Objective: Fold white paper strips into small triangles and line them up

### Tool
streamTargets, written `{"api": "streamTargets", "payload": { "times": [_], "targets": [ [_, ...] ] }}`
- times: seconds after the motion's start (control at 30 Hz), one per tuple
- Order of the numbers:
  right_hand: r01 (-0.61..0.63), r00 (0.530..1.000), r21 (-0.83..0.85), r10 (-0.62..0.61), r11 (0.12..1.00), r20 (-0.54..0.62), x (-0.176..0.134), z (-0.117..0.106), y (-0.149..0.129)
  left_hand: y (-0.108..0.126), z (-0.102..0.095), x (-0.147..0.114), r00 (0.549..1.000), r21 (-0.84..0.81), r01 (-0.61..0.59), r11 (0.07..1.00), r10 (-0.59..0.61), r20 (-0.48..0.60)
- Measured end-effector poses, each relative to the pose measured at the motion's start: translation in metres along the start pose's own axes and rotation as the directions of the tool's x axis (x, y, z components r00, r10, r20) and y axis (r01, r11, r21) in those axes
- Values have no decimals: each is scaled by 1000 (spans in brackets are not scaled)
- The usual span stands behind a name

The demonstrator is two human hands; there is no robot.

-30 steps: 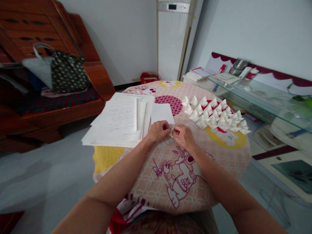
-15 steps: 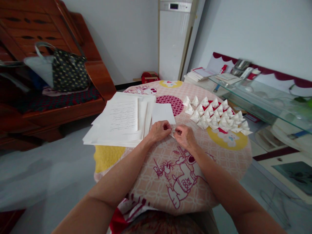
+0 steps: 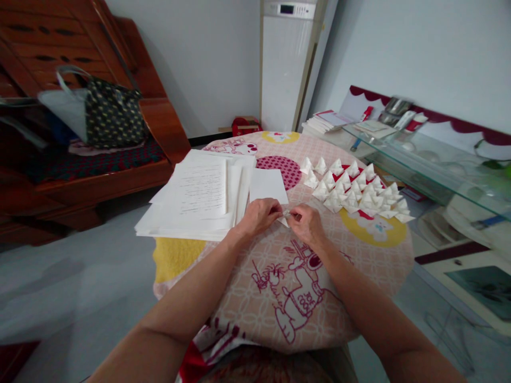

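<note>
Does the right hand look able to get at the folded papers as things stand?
Probably yes: the folded papers stand just beyond the right hand, with only tablecloth visible between. But its fingers seem to pinch a small paper, so it may need to let go first.

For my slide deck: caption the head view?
Left hand and right hand hold a paper piece near folded paper shapes on patterned cloth.

The person's left hand (image 3: 260, 215) and right hand (image 3: 308, 223) are bare, as are both forearms (image 3: 205, 271); below the table's (image 3: 293, 344) near edge shows a dark garment (image 3: 263, 368) with a blurred reddish pattern.
</note>
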State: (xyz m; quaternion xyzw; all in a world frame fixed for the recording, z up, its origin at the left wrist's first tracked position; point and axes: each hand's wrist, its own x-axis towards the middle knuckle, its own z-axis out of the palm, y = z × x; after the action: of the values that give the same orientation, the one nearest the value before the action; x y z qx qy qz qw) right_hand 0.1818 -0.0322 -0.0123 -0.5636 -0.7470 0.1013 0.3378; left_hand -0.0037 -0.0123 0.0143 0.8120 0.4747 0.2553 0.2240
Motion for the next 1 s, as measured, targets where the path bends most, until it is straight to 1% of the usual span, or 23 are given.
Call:
{"api": "streamTargets", "payload": {
  "times": [0.17, 0.37, 0.5, 0.6, 0.67, 0.83, 1.0],
  "targets": [
    [-37, 999, 51, 38, 998, -24, 0, -3, 4, 0, -1, -1, 999, 8, -37, 999, 37, 7],
    [-40, 998, 66, 42, 997, -36, -1, -6, 4, 1, -3, -1, 998, 13, -54, 998, 54, -16],
    [-11, 1000, 51, 13, 999, -20, -1, -7, 3, 3, -5, -4, 997, -26, -70, 997, 69, -14],
    [15, 1000, 37, -15, 999, 4, -1, -7, 2, 7, -1, -3, 995, -44, -97, 994, 97, -7],
    [24, 1000, 26, -25, 999, 18, -1, -7, 2, 11, 4, -2, 996, -2, -94, 996, 94, -5],
    [40, 999, 14, -40, 999, 22, -1, -6, 3, 20, 17, 4, 1000, 146, -24, 989, 24, -3],
    [46, 999, -12, -46, 999, 17, -2, -4, 3, 22, 20, 6, 1000, 184, 2, 983, -8, 29]
  ]
}}
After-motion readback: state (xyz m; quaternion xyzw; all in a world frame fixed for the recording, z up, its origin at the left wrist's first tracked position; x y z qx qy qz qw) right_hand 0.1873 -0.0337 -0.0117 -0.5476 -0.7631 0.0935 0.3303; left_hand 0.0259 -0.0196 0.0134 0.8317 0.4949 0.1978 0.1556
